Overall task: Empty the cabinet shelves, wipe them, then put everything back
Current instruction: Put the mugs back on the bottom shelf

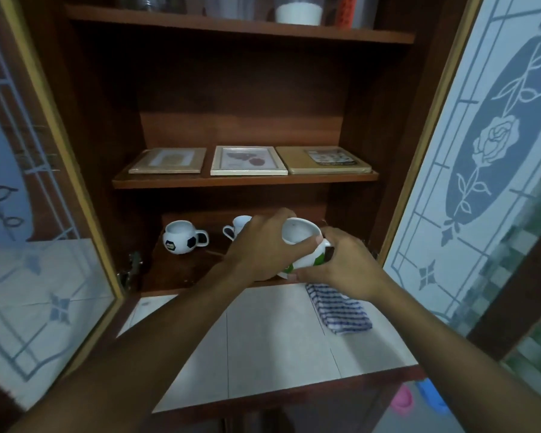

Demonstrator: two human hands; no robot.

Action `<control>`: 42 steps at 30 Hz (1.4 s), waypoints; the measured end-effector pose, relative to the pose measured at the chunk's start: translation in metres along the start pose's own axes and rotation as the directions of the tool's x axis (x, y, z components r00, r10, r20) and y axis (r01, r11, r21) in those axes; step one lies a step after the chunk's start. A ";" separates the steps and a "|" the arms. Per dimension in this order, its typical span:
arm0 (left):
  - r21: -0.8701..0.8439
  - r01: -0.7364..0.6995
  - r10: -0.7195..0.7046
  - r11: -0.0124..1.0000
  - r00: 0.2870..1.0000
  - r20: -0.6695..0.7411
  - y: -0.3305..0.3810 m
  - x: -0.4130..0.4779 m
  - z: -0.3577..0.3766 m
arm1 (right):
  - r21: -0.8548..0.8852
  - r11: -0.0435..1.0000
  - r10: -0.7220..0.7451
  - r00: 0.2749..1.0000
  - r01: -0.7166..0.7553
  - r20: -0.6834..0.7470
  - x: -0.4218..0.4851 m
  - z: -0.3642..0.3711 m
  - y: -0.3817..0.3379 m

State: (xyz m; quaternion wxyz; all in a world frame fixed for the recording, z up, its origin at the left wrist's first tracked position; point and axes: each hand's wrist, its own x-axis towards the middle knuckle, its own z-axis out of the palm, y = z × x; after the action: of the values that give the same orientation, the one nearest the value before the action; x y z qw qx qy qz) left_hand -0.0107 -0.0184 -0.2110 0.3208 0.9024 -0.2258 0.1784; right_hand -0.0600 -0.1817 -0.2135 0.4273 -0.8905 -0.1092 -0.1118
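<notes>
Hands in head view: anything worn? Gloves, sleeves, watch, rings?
Nothing worn. Left hand and right hand are bare: no gloves, no watch or bands at the wrists, no rings that show. No sleeve appears anywhere up to the frame edge.

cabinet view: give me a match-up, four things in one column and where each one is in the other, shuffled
Things
1. football mug
2. green-patched mug
3. white-framed picture
4. striped cloth

Places
a. on the tiled counter
b. centre of the middle shelf
c. gripped by the left hand and the right hand
d. left side of the bottom shelf

Pairs: 1-d, 2-c, 3-b, 4-a
</notes>
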 end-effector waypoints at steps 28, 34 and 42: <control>-0.067 0.113 -0.107 0.991 0.991 0.082 -0.095 0.161 0.160 | 0.114 0.976 0.176 0.982 -0.184 0.074 0.175 0.009 0.180; -0.040 0.121 -0.118 0.992 0.989 0.089 -0.120 0.182 0.182 | 0.113 0.972 0.198 0.976 -0.208 0.095 0.203 0.018 0.203; -0.081 0.156 -0.152 0.984 0.987 0.052 -0.143 0.195 0.205 | -0.054 0.957 0.289 0.953 -0.285 0.087 0.230 0.037 0.229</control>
State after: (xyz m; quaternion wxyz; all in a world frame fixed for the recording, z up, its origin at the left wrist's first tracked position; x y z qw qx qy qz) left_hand 0.2626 -0.1119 -0.3407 0.3667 0.9064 -0.1701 0.1228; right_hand 0.2293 -0.2700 -0.3376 0.4150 -0.9098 0.0038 -0.0086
